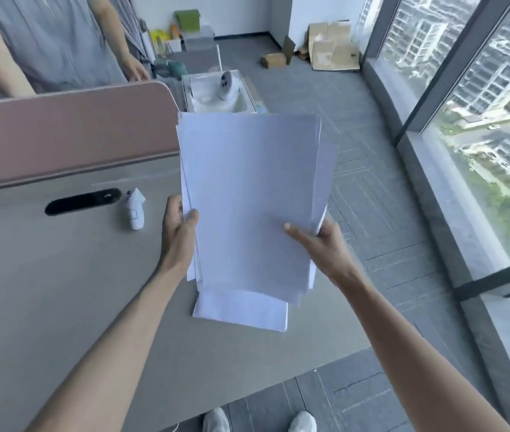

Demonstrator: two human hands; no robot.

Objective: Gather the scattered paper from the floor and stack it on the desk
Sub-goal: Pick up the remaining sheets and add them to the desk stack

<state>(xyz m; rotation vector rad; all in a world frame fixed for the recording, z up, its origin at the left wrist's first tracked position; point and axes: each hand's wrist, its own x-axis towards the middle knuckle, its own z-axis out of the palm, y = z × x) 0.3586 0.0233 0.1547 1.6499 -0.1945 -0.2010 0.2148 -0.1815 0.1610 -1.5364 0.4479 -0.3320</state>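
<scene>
A loose bundle of white paper sheets is held up above the right end of the beige desk. My left hand grips its left edge, thumb on top. My right hand grips the lower right edge, thumb lying across the top sheet. The sheets are unevenly aligned, with edges fanned out at the right and bottom. Below the bundle another sheet or small stack shows near the desk's right edge; whether it lies on the desk or hangs from the bundle I cannot tell.
A white controller and a black cable slot lie on the desk by a pink divider. Another person stands behind the divider. An open white box sits beyond the desk. Cardboard boxes lean by the window; grey carpet lies to the right.
</scene>
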